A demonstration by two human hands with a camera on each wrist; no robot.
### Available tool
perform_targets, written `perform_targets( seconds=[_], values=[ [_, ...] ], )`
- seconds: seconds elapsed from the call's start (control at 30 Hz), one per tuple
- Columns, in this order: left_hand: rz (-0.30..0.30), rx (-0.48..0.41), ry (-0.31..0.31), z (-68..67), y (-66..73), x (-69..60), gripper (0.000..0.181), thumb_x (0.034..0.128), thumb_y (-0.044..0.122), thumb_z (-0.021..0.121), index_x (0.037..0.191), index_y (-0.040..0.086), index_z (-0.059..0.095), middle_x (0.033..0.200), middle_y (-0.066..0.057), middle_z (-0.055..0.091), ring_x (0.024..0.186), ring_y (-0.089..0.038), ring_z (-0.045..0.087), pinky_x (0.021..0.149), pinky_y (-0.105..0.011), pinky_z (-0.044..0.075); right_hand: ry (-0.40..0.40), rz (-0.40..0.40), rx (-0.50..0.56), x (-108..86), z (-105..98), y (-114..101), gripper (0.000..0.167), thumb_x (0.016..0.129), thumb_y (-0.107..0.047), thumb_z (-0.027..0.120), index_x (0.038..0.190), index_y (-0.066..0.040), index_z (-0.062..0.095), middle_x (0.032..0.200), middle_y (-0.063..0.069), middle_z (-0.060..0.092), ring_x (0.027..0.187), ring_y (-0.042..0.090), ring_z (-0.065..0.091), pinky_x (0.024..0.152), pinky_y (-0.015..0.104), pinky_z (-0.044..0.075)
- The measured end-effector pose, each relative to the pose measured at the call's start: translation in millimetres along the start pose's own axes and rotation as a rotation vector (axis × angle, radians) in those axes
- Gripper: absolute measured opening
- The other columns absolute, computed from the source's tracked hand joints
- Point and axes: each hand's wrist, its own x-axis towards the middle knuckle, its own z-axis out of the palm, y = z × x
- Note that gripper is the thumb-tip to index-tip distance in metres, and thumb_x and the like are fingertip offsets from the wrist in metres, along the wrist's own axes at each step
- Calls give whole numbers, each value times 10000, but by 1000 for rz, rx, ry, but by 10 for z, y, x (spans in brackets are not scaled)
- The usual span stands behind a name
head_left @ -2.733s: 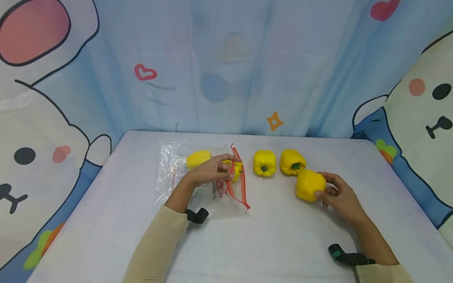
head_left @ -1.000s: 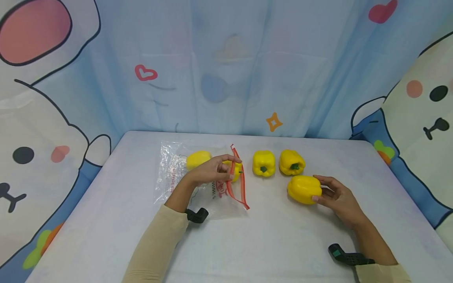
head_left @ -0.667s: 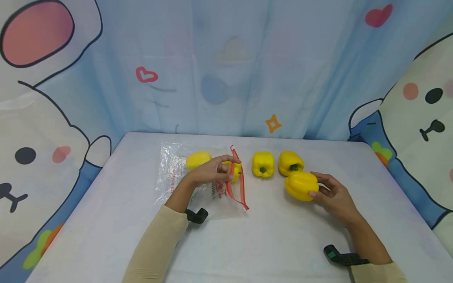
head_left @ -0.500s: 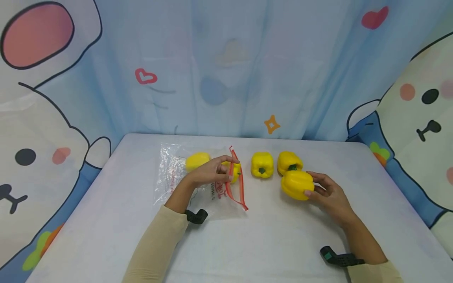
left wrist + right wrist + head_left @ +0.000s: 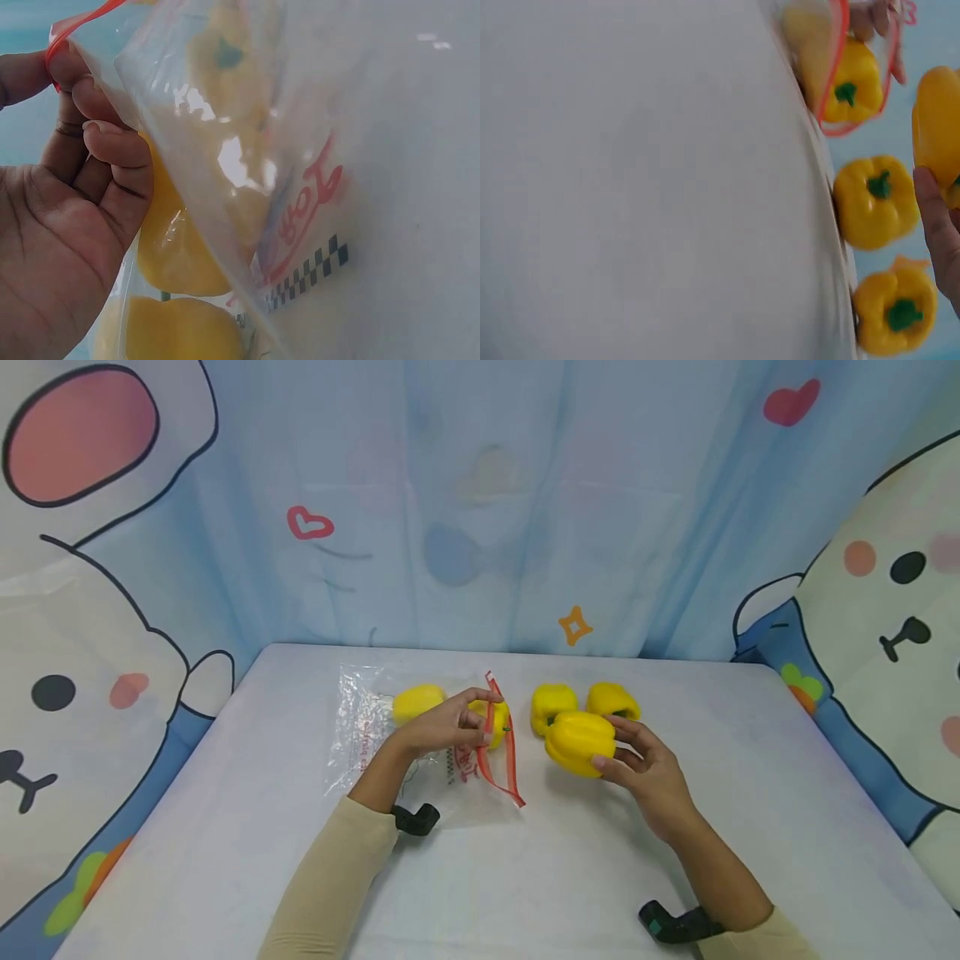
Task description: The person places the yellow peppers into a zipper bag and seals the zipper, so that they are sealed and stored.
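Note:
My left hand pinches the red-edged mouth of a clear zip bag, keeping it parted. Inside the bag lie yellow bell peppers, one deeper in and another near the mouth, partly behind my fingers. In the left wrist view the curled fingers sit at the bag's edge, beside yellow peppers seen partly through the plastic. Between thumb and fingers, my right hand holds a yellow bell pepper raised above the table, to the right of the bag mouth.
Two more yellow bell peppers, one partly hidden behind the held one and one to its right, stand on the white table. A blue cartoon curtain hangs behind the table's far edge.
My right hand has lifted the pepper off the table and carried it left towards the bag, turning it on the way. The left hand and the bag stay practically in place.

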Motion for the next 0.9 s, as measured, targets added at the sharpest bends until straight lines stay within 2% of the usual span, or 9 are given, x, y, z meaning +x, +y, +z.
perform_targets(
  seconds=[0.17, 0.4, 0.53, 0.77, 0.9],
  values=[
    [15, -5, -11, -13, -9, -5, 626, 895, 131, 630, 1446, 99, 336, 716, -16, 559, 686, -368, 370, 639, -337, 363, 13, 11, 16, 79, 264, -61, 709, 874, -282, 748, 1479, -161, 398, 1392, 59, 453, 1147, 161, 561, 847, 176, 540],
    [36, -29, -36, -14, -13, -7, 628, 896, 99, 614, 1451, 73, 320, 680, -4, 530, 606, -274, 378, 606, -319, 395, 46, 47, -53, 188, 515, -95, 717, 839, -349, 777, 1455, -212, 437, 1424, 80, 466, 1228, 283, 535, 843, 179, 538],
    [27, -21, -42, -5, -2, -5, 626, 893, 114, 618, 1446, 79, 327, 691, -16, 544, 618, -260, 400, 613, -325, 404, 58, 70, -89, 200, 580, -111, 717, 835, -371, 777, 1450, -221, 439, 1431, 81, 453, 1233, 288, 532, 878, 231, 547],
    [29, -12, -47, 5, 7, -2, 616, 894, 120, 620, 1442, 89, 340, 686, 7, 540, 629, -287, 362, 616, -328, 371, 58, 84, -105, 223, 616, -105, 720, 837, -371, 774, 1453, -222, 433, 1449, 71, 440, 1246, 289, 529, 923, 305, 547],
    [23, -19, -49, 14, 3, 2, 608, 902, 115, 627, 1441, 92, 347, 701, -34, 557, 625, -295, 370, 622, -341, 385, 49, 82, -106, 231, 640, -107, 718, 841, -350, 774, 1456, -218, 428, 1463, 73, 429, 1261, 298, 520, 954, 348, 537]
  ],
)
